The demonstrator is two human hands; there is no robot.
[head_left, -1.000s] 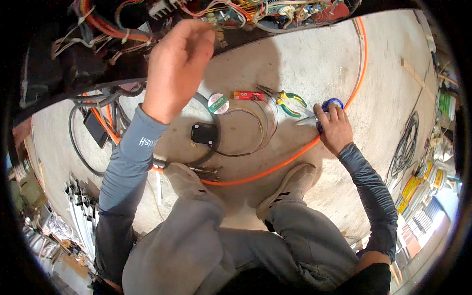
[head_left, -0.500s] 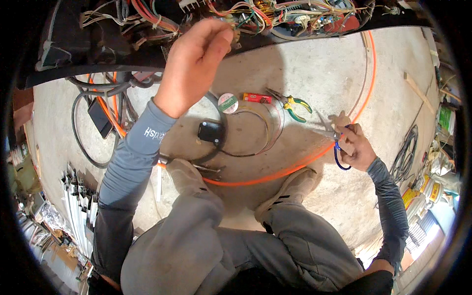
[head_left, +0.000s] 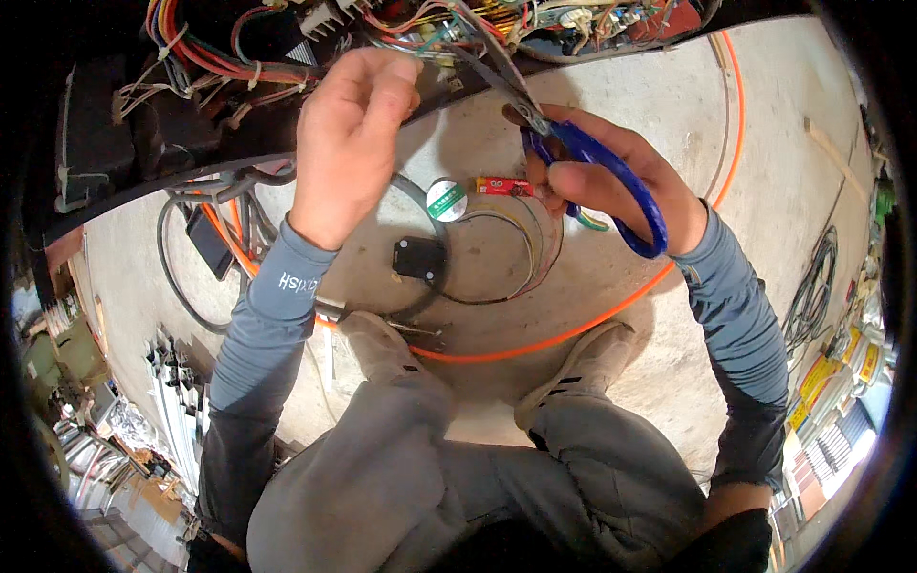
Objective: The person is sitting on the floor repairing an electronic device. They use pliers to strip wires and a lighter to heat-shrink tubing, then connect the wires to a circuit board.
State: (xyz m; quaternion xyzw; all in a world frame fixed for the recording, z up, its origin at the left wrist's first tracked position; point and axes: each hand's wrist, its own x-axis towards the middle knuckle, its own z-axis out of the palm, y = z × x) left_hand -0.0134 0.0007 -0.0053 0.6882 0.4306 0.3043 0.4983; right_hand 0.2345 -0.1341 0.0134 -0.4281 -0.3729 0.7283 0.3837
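Right hand [head_left: 611,181] is up off the floor now, raised to the wiring, with the blue-handled pliers [head_left: 583,158] in it. A second ago it was low on the concrete by the orange cable [head_left: 573,329], picking the tool up; half a second ago it was mid-lift. Grip: fingers wrapped through the blue handles, closed on the pliers. Their metal nose points up-left into the wire bundle [head_left: 458,38] and looks about to bite, though I cannot tell whether it has a wire.

Left hand [head_left: 353,134] has stayed high at the same spot the whole time, fingertips pressed together at the edge of the dark panel [head_left: 162,143], apparently pinching a wire there; the exact wire is hidden behind the fingers.

So the tool fetch is done and both hands now meet at the wiring, close together. My read: the cut or strip step is just starting.

Left on the floor between the shoes: a green-and-white tape roll [head_left: 446,200], a red tool [head_left: 503,185], a small black box [head_left: 419,258] and a loop of thin wire [head_left: 506,286].
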